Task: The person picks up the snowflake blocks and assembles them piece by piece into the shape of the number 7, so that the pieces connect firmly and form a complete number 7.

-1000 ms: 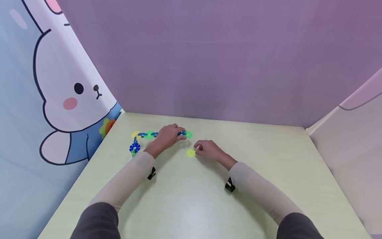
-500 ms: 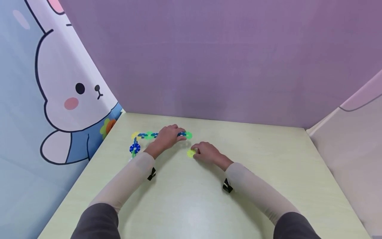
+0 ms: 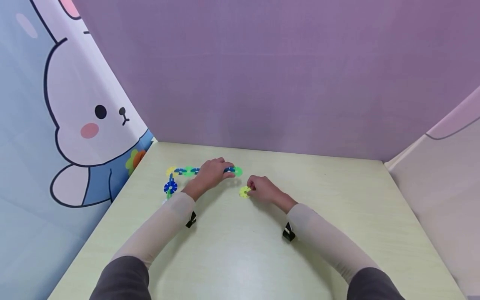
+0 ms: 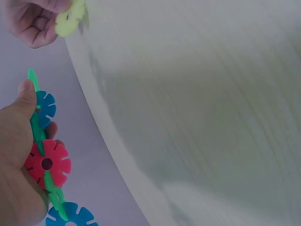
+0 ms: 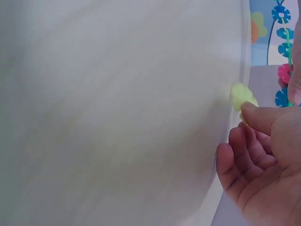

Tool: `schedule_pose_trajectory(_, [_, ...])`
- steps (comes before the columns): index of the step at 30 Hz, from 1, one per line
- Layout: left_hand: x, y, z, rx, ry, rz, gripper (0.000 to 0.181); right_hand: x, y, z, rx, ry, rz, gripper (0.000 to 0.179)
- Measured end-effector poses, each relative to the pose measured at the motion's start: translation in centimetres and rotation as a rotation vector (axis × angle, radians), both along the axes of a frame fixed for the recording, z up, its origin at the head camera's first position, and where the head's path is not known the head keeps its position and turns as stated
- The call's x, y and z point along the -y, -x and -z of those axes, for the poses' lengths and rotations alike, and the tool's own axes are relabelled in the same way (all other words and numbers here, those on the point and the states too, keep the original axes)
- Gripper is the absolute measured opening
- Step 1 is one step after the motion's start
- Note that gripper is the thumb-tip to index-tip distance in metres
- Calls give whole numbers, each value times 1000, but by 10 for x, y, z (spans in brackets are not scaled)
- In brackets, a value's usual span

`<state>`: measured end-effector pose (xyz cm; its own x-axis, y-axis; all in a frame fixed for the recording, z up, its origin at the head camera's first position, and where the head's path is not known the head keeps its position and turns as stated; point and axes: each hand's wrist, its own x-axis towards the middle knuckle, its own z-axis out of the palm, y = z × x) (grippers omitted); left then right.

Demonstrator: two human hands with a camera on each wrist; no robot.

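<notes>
A chain of interlocking snowflake discs [image 3: 188,171] in blue, green, yellow and other colours runs along the back left, bending toward the front at a yellow disc [image 3: 171,171]. My left hand [image 3: 211,173] grips the chain near its right end, where a green disc [image 3: 238,171] sticks out past the thumb. In the left wrist view, a pinkish-red disc [image 4: 59,162] and a blue disc [image 4: 48,106] show in that hand. Between thumb and fingers my right hand [image 3: 264,189] pinches a single yellow disc [image 3: 243,192], a short way in front of the green end.
The pale wooden table [image 3: 240,241] stretches out in front of both arms. A purple cloth wall [image 3: 262,83] rises along its back edge, and a rabbit-print curtain [image 3: 86,125] hangs at the left. A light curtain [image 3: 450,187] borders the right side.
My right hand has reached left to the yellow disc, taken it between thumb and fingers, and drawn it slightly right. The left hand keeps its grip on the chain, almost still.
</notes>
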<state>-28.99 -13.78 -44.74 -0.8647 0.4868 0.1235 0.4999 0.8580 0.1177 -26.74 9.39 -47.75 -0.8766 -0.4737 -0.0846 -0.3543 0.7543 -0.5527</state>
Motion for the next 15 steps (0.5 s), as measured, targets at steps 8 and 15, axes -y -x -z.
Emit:
schedule_pose_trajectory(8, [-3,-2,1,7,-14,23,46,-15,6,-6,-106,16,-9,14])
schedule_pose_trajectory(15, [-6,-1,3,11,-16,32,47,-22,10,-11,-197,98,41,10])
